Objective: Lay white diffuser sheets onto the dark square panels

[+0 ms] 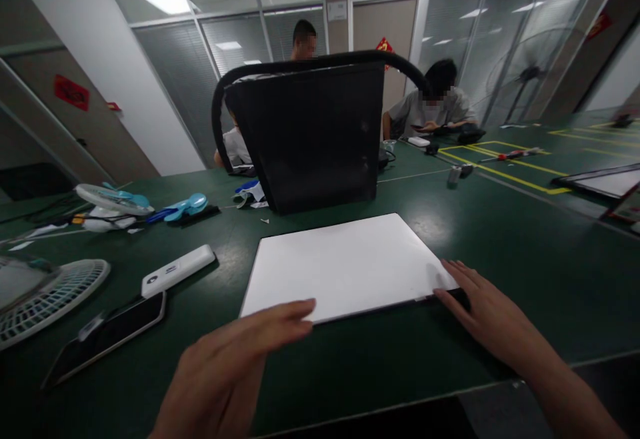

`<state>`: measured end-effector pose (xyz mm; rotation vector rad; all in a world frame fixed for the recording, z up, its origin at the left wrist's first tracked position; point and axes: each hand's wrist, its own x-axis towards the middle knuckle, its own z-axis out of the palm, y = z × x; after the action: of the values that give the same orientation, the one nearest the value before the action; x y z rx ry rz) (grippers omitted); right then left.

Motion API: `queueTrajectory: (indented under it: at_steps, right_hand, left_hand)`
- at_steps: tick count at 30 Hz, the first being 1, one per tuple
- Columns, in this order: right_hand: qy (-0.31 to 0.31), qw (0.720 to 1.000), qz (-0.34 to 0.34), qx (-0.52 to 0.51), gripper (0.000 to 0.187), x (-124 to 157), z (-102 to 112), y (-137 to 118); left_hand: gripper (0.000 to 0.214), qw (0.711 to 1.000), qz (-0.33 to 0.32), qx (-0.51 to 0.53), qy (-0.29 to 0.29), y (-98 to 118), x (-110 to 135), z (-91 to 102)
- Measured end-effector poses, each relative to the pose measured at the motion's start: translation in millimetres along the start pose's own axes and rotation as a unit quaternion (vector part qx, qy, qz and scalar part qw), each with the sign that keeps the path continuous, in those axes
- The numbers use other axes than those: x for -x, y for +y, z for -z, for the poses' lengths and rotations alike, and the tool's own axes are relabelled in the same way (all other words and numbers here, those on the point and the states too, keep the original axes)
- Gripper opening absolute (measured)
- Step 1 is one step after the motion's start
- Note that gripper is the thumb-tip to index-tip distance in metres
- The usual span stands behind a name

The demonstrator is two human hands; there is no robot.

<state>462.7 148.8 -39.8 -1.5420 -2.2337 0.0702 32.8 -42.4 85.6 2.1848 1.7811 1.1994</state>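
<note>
A flat white panel (pixel 345 262) lies on the dark green table (pixel 525 272) right in front of me. My left hand (pixel 240 352) reaches toward its near left edge, fingers held together and stretched out, fingertips at the edge and holding nothing. My right hand (pixel 487 312) lies flat with fingers spread at the panel's near right corner, fingertips touching it. Behind the panel stands a black bag (pixel 315 136) with a long curved handle.
To my left lie a dark phone (pixel 107 336), a white remote-like bar (pixel 177 270), a white fan grille (pixel 47 296) and blue-handled tools (pixel 183 207). Two people sit behind the bag. Yellow tape lines, a screwdriver (pixel 510 154) and a tablet (pixel 607 182) are at right.
</note>
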Motion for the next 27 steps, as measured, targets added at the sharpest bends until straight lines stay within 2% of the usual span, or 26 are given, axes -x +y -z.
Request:
queueTrajectory:
  at_steps: [2,4,6,8,12,15,17,19,23,27]
  right_hand:
    - [0.011,1.0,-0.021,0.001,0.094,0.3,-0.9,-0.8]
    - [0.017,0.999,-0.033,0.001,0.095,0.3,-0.5,-1.8]
    - [0.022,0.999,-0.039,0.004,0.094,0.7,0.7,-3.3]
    - [0.027,0.998,-0.051,0.009,0.092,2.1,1.6,-6.5]
    - [0.049,0.993,-0.101,0.027,0.088,6.4,-2.8,-23.8]
    - [0.065,0.99,-0.116,0.039,0.086,6.6,-10.3,-45.9]
    - [0.07,0.989,-0.121,0.041,0.086,3.6,-14.2,-59.5]
    - [0.076,0.987,-0.134,0.034,0.086,-1.5,-15.7,-68.3]
    - [0.092,0.981,-0.171,-0.012,0.082,-9.4,-11.7,-69.0]
    - [0.107,0.978,-0.16,-0.08,0.077,3.4,-4.9,-61.1]
  left_hand:
    - [0.035,0.999,0.032,-0.039,-0.007,-20.3,-13.6,-1.4]
    - [0.036,0.989,0.108,-0.095,0.014,-41.9,-17.6,-2.4]
    - [0.039,0.969,0.201,-0.141,0.022,-60.0,-13.2,-3.6]
    - [0.039,0.949,0.265,-0.169,0.031,-71.7,-5.3,-5.2]
    - [0.05,0.931,0.303,-0.195,0.056,-78.7,5.5,-10.6]
    - [0.069,0.928,0.315,-0.2,0.01,-78.6,8.3,-17.6]
    - [0.073,0.929,0.327,-0.173,-0.022,-78.8,9.9,-22.4]
    - [0.071,0.928,0.352,-0.122,-0.022,-80.4,11.4,-24.6]
    - [0.058,0.913,0.406,0.029,0.027,-87.9,10.6,-16.7]
    - [0.045,0.867,0.461,0.168,0.084,-90.9,7.3,-2.0]
